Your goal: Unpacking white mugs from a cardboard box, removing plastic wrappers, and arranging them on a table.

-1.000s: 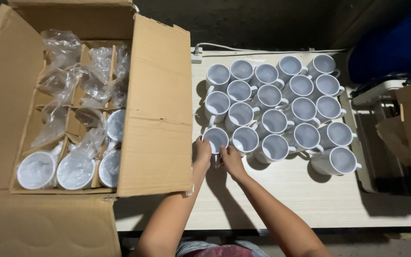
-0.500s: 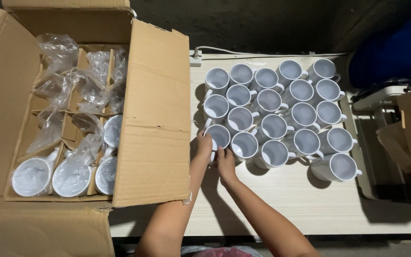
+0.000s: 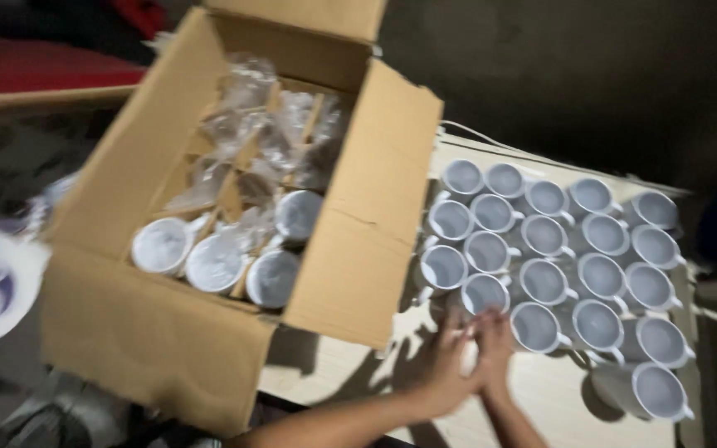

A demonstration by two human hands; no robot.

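A: Touching the nearest white mug (image 3: pixel 485 294), what do the hands do?
B: Left hand (image 3: pixel 446 365) and right hand (image 3: pixel 495 348) are pressed together, fingers extended, just below that mug on the desk (image 3: pixel 541 398).
A: Relative to the mug?
B: Other mugs (image 3: pixel 574 241) stand in rows beyond it; an open cardboard box (image 3: pixel 159 332) lies left, holding wrapped mugs (image 3: pixel 217 261).

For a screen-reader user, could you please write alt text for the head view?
Two bare hands, left hand and right hand, meet beside white mugs grouped on a pale table. An open cardboard box alongside holds more mugs among plastic bags.
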